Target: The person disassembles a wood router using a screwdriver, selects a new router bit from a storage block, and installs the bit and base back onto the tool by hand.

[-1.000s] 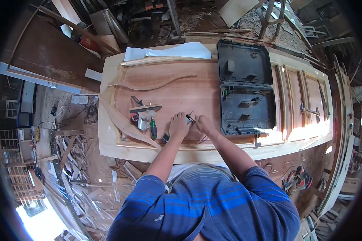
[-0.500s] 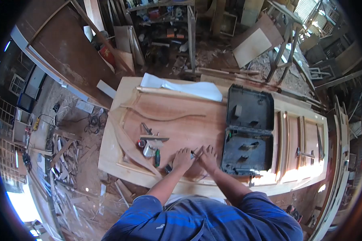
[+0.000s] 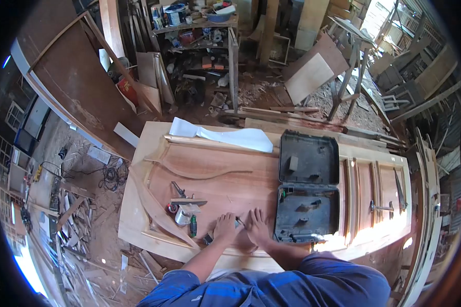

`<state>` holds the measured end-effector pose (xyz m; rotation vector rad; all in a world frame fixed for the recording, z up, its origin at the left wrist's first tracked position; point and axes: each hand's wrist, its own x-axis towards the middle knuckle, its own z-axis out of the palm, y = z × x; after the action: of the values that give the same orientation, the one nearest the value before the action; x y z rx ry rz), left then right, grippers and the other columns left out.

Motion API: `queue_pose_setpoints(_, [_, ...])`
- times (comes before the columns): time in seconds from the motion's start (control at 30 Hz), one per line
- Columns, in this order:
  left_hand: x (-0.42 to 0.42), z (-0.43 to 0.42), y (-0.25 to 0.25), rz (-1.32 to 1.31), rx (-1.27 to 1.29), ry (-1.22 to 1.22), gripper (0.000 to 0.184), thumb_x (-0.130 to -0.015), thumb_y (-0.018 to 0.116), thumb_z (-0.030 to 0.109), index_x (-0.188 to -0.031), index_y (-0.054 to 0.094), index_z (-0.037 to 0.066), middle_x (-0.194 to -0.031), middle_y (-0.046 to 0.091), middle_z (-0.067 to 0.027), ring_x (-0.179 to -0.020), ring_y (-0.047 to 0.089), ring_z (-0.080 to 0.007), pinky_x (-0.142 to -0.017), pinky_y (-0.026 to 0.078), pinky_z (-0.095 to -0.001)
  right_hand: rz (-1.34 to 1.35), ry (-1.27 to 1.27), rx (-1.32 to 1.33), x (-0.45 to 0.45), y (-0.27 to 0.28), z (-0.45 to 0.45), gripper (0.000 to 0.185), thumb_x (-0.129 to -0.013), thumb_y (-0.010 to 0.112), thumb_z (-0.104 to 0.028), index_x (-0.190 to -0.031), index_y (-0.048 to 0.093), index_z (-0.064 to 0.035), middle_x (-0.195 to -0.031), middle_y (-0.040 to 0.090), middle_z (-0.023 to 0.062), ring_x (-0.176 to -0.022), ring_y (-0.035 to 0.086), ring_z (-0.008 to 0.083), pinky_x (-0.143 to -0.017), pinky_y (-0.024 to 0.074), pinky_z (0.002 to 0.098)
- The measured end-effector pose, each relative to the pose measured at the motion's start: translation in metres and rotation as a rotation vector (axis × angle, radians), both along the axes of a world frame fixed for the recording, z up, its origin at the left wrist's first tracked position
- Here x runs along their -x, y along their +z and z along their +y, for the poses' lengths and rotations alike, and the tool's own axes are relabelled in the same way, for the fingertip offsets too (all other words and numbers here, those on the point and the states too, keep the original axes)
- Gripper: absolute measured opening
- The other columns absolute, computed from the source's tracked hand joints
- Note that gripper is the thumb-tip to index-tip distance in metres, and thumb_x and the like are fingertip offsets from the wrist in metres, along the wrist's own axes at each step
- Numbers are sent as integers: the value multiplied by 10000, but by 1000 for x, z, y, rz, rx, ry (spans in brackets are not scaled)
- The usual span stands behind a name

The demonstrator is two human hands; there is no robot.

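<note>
On the wooden door panel, my left hand [image 3: 225, 227] has its fingers bent and close together, with a small thin dark object [image 3: 239, 221] at its thumb side; its kind is too small to tell. My right hand [image 3: 258, 228] lies just right of it, palm down with fingers spread on the wood. Left of my hands are a green-handled screwdriver [image 3: 193, 225], a silver roll of tape [image 3: 182, 218] and a metal clamp-like tool [image 3: 179, 190]. A small dark block [image 3: 208, 237] lies by my left wrist. The open black tool case [image 3: 307, 240] stands right of my right hand.
The door [image 3: 133, 215] carries a curved wooden strip [image 3: 202, 174], a white sheet [image 3: 230, 136], a hammer [image 3: 381, 207] and a handsaw [image 3: 400, 189]. Wood scraps [image 3: 77, 220] litter the floor at left. A cluttered shelf [image 3: 194, 25] stands behind.
The view has tilted up, so the door sits lower in the picture. My right hand's fingers have straightened and spread, and the hand has drawn slightly apart from my left.
</note>
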<state>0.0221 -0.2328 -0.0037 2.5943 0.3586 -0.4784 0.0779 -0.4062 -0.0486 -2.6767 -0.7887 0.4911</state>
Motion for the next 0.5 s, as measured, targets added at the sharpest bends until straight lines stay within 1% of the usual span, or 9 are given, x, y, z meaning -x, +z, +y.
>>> queue_pose_setpoints(0.07, [-11, 2, -23, 124, -18, 5, 659, -937, 711, 519, -1375, 573, 46, -1427, 603, -182, -1363, 541, -372, -1173, 396, -508, -18, -7, -284, -2, -44, -13, 735, -1043, 545, -336, -1645, 318, 18, -1708, 277, 292, -1611, 197, 471, -1283, 226, 640])
queue_pose_setpoints(0.1, [-23, 11, -30, 43, -37, -17, 663, -945, 701, 518, -1393, 566, 49, -1446, 592, -188, -1386, 523, -372, -1188, 382, -511, -28, -5, -316, -19, -48, -8, 710, -1068, 501, -341, -1649, 312, 20, -1717, 259, 287, -1617, 174, 469, -1298, 206, 608])
queue_pose_setpoints(0.17, [3, 9, -49, -30, -24, -65, 672, -959, 681, 516, -1429, 551, 54, -1485, 570, -201, -1431, 487, -374, -1218, 353, -516, 41, -14, -329, -9, -42, -13, 665, -1119, 412, -351, -1656, 302, 24, -1735, 224, 277, -1629, 128, 465, -1327, 166, 545])
queue_pose_setpoints(0.23, [1, 4, -36, 44, -30, -28, 703, -971, 665, 519, -1466, 525, 40, -1510, 549, -209, -1444, 470, -384, -1230, 340, -522, 128, -26, -382, -13, -20, -13, 619, -1147, 351, -353, -1644, 344, 15, -1733, 237, 270, -1627, 136, 462, -1340, 126, 500])
queue_pose_setpoints(0.27, [1, 4, -27, 55, 16, -27, 712, -968, 672, 515, -1465, 520, 28, -1513, 545, -207, -1442, 472, -384, -1230, 340, -521, 128, -38, -406, -12, -23, -13, 610, -1143, 383, -356, -1650, 358, -17, -1739, 234, 260, -1629, 134, 458, -1335, 146, 491])
queue_pose_setpoints(0.3, [-7, 9, -20, 39, 49, -36, 722, -964, 680, 511, -1464, 515, 17, -1517, 541, -205, -1440, 474, -385, -1230, 340, -519, 145, -35, -419, -14, -18, -14, 613, -1129, 451, -363, -1658, 372, -63, -1746, 220, 257, -1630, 133, 456, -1326, 157, 520])
queue_pose_setpoints(0.37, [-8, 7, -20, -4, -16, -36, 712, -945, 711, 492, -1427, 526, 2, -1462, 566, -193, -1393, 501, -373, -1195, 367, -511, 85, 13, -394, -14, 3, -13, 555, -1105, 526, -376, -1580, 524, -89, -1734, 274, 238, -1625, 168, 454, -1315, 178, 554])
queue_pose_setpoints(0.47, [-11, 6, -13, -29, -14, -56, 680, -925, 742, 471, -1383, 542, 10, -1382, 591, -176, -1322, 526, -359, -1150, 393, -507, 119, 143, -198, -15, 20, -17, 487, -1064, 613, -375, -1441, 671, -73, -1700, 365, 220, -1618, 226, 430, -1309, 187, 571])
queue_pose_setpoints(0.5, [-9, 6, -14, -98, -22, -50, 648, -915, 756, 458, -1349, 554, 22, -1329, 593, -160, -1267, 538, -347, -1105, 414, -502, 6, 154, -294, -10, 16, -21, 343, -1024, 669, -311, -1224, 774, -53, -1575, 540, 205, -1566, 357, 397, -1275, 262, 588])
